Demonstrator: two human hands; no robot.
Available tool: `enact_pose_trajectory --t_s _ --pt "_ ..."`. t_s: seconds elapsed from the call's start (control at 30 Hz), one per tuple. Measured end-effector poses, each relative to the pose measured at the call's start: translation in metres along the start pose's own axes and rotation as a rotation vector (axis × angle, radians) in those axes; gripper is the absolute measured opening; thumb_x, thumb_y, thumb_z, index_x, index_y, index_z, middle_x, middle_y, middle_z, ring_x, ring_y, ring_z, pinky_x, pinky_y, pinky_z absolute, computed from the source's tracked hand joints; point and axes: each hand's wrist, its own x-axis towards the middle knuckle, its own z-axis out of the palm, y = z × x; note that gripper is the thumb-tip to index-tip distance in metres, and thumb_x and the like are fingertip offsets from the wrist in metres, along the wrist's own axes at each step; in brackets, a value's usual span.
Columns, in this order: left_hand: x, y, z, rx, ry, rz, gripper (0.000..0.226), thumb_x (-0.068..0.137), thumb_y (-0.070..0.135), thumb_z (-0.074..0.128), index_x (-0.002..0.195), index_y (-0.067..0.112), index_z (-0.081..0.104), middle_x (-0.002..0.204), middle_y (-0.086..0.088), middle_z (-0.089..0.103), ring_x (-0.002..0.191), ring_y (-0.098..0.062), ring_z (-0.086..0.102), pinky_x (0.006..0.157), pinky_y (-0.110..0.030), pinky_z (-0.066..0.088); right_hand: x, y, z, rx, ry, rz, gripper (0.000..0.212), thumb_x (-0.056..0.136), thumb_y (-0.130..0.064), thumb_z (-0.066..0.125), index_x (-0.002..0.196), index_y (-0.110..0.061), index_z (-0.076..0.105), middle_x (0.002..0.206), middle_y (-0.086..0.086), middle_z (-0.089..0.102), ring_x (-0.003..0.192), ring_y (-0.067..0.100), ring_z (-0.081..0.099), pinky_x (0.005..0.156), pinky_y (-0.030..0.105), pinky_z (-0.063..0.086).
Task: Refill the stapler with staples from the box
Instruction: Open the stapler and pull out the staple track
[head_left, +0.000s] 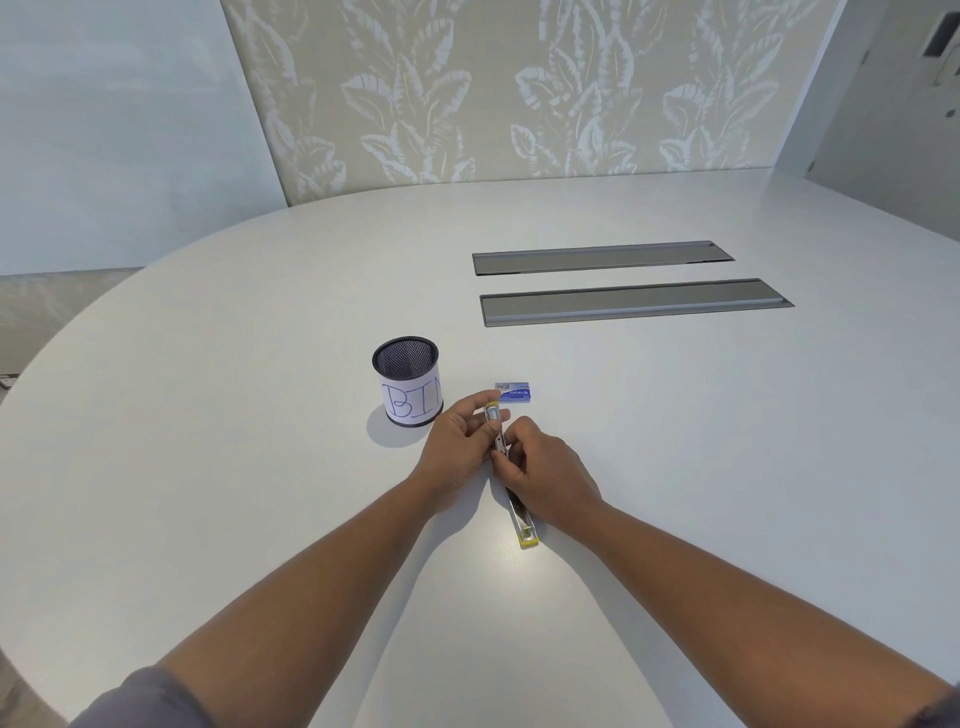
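A yellow and metal stapler (521, 519) lies unfolded flat on the white table (675, 441), one end pointing away from me, the other toward me. My left hand (457, 447) grips its far half near the yellow tip. My right hand (545, 467) pinches at the middle hinge area; whether it holds staples is hidden by the fingers. A small blue staple box (514, 393) lies just beyond the stapler's far end, its left end partly open.
A black mesh cup (408, 382) with a paper label reading "BIN" stands left of the hands. Two long grey cable hatches (634, 301) are set into the table farther back on the right. A patterned wall lies beyond the table's far edge.
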Motion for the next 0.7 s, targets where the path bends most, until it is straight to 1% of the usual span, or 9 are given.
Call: enact_pose_trajectory --t_s 0.13,0.27,0.37,0.43,0.53,0.6,0.7 --pt "0.0 0.0 0.0 -0.006 0.008 -0.006 0.034 0.1 0.003 0.058 0.128 0.022 0.06 0.111 -0.005 0.078 0.094 -0.015 0.073 0.089 -0.035 0.059 0.0 0.001 -0.002 0.067 -0.013 0.009 0.021 0.088 -0.049 0.057 0.093 -0.034 0.043 0.068 -0.017 0.067 0.063 0.006 0.062 0.058 0.033 0.049" --pt "0.001 0.0 0.0 -0.007 0.033 -0.025 0.029 0.1 0.003 0.058 0.127 0.016 0.058 0.107 -0.004 0.079 0.087 -0.018 0.073 0.081 -0.035 0.06 -0.002 0.0 -0.007 0.127 -0.019 0.01 0.033 0.079 -0.053 0.066 0.096 -0.035 0.044 0.063 -0.012 0.062 0.058 0.008 0.058 0.057 0.033 0.047" --pt "0.002 -0.001 -0.001 -0.037 0.044 -0.047 0.025 0.1 0.002 0.058 0.123 0.012 0.058 0.104 -0.008 0.079 0.087 -0.021 0.074 0.079 -0.034 0.062 -0.002 -0.007 -0.012 0.068 -0.077 0.034 0.046 0.072 -0.054 0.071 0.101 -0.041 0.038 0.06 -0.013 0.06 0.055 0.005 0.057 0.055 0.029 0.042" --pt "0.002 0.0 -0.001 -0.055 0.046 -0.059 0.023 0.1 0.001 0.058 0.121 0.011 0.058 0.099 -0.008 0.079 0.086 -0.022 0.074 0.075 -0.032 0.061 -0.003 -0.013 -0.014 -0.014 -0.124 0.051 0.058 0.068 -0.057 0.071 0.111 -0.046 0.033 0.063 -0.012 0.06 0.059 0.005 0.059 0.055 0.029 0.041" --pt "0.002 0.0 -0.001 -0.077 0.049 -0.064 0.022 0.1 0.0 0.057 0.12 0.009 0.058 0.099 -0.01 0.078 0.09 -0.026 0.074 0.077 -0.031 0.061 -0.006 -0.021 -0.018 -0.149 -0.185 0.068 0.077 0.063 -0.062 0.066 0.126 -0.044 0.026 0.067 -0.015 0.057 0.065 0.012 0.061 0.053 0.028 0.038" --pt "0.002 0.001 -0.002 -0.092 0.057 -0.071 0.023 0.101 0.0 0.055 0.123 0.006 0.056 0.102 -0.011 0.078 0.091 -0.027 0.074 0.079 -0.032 0.062 -0.007 -0.025 -0.02 -0.174 -0.22 0.079 0.084 0.063 -0.058 0.067 0.132 -0.043 0.022 0.066 -0.018 0.052 0.062 0.008 0.058 0.052 0.027 0.036" --pt "0.002 0.001 -0.003 -0.106 0.063 -0.082 0.023 0.102 0.001 0.054 0.125 0.005 0.055 0.11 -0.017 0.075 0.097 -0.031 0.073 0.084 -0.037 0.062 -0.007 -0.03 -0.024 -0.181 -0.272 0.103 0.088 0.064 -0.049 0.068 0.136 -0.044 0.017 0.065 -0.015 0.053 0.059 0.003 0.054 0.05 0.027 0.034"
